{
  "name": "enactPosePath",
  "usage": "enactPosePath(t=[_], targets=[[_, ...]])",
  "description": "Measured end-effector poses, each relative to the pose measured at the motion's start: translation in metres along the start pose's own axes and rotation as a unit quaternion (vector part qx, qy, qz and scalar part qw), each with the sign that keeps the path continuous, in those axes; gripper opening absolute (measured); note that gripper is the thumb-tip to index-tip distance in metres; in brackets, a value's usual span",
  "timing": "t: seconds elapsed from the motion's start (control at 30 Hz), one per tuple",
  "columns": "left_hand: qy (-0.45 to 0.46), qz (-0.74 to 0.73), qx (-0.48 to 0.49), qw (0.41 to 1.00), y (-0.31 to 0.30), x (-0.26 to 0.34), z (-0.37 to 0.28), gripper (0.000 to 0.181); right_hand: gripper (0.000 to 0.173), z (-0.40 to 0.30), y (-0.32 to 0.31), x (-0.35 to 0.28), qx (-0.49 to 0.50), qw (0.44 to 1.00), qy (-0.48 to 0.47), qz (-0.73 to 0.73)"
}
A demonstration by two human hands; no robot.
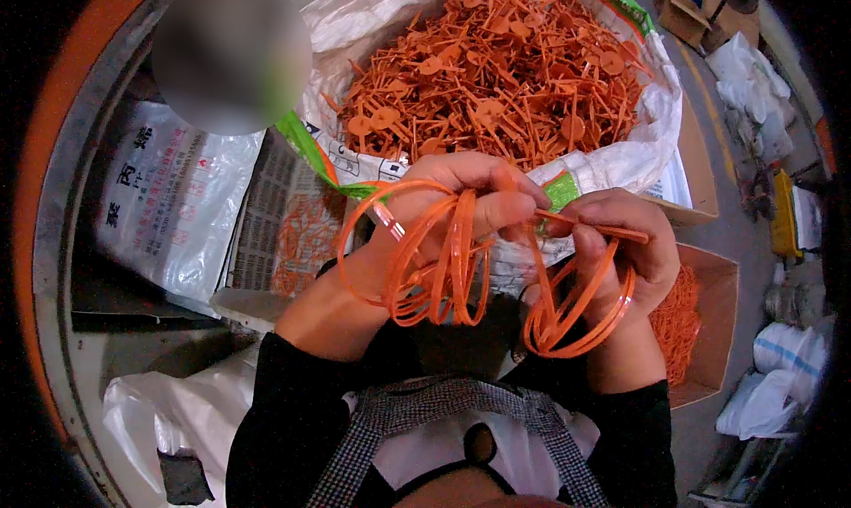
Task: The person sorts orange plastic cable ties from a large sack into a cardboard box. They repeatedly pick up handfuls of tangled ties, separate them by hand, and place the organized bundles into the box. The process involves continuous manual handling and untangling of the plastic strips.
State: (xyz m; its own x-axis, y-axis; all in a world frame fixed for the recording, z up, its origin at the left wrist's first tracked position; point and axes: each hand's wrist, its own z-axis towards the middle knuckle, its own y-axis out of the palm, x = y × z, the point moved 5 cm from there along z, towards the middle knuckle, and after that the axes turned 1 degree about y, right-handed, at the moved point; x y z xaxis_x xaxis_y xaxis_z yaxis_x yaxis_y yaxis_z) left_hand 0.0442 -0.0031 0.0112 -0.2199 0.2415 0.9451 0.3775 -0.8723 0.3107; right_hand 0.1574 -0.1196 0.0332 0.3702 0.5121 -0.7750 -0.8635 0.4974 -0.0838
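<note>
My left hand (465, 195) is closed on several thin orange plastic rings (435, 268), which hang below its fingers in front of the wrist. My right hand (618, 242) grips a narrow orange plastic strip (615, 232) between thumb and fingers, and more orange rings (578, 322) dangle under it. Both hands are close together, their fingertips nearly meeting at the strip. Just beyond them stands a white woven sack (658, 116), its mouth folded back, heaped with orange plastic pieces (492, 76) that have round discs and thin stems.
A cardboard box (721, 328) of orange pieces stands at the right. On the left, orange loops (306, 242) lie on printed material beside a white printed bag (173, 202). Clear plastic bags (751, 76) and a yellow object (784, 212) are at the far right. A blurred disc covers the upper left.
</note>
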Motion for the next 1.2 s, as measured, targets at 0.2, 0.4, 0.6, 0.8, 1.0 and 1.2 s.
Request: enactPosePath(t=[0.2, 0.4, 0.6, 0.8, 1.0, 1.2], targets=[[-0.056, -0.037, 0.053, 0.996, 0.002, 0.007, -0.007, 0.023, 0.023, 0.002, -0.01, -0.001, 0.044, 0.996, -0.031, -0.077], [-0.073, -0.051, 0.049, 0.995, -0.003, 0.008, -0.009, 0.023, 0.018, 0.014, -0.01, -0.024, -0.065, 0.932, -0.173, -0.311], [-0.061, -0.04, 0.077, 0.994, -0.006, 0.009, -0.007, 0.023, 0.016, 0.01, -0.015, 0.004, -0.009, 0.977, 0.044, -0.209], [-0.087, -0.123, 0.025, 0.988, -0.013, 0.003, -0.001, 0.03, 0.019, 0.015, -0.007, -0.022, -0.09, 0.881, -0.243, -0.396], [0.0, -0.058, 0.093, 0.994, -0.016, 0.012, -0.001, 0.025, 0.018, 0.032, -0.009, -0.001, -0.047, 0.931, -0.122, -0.34], [0.033, 0.014, 0.165, 0.986, -0.037, 0.012, 0.003, 0.022, 0.018, 0.049, -0.002, 0.045, -0.058, 0.962, 0.261, -0.063]])
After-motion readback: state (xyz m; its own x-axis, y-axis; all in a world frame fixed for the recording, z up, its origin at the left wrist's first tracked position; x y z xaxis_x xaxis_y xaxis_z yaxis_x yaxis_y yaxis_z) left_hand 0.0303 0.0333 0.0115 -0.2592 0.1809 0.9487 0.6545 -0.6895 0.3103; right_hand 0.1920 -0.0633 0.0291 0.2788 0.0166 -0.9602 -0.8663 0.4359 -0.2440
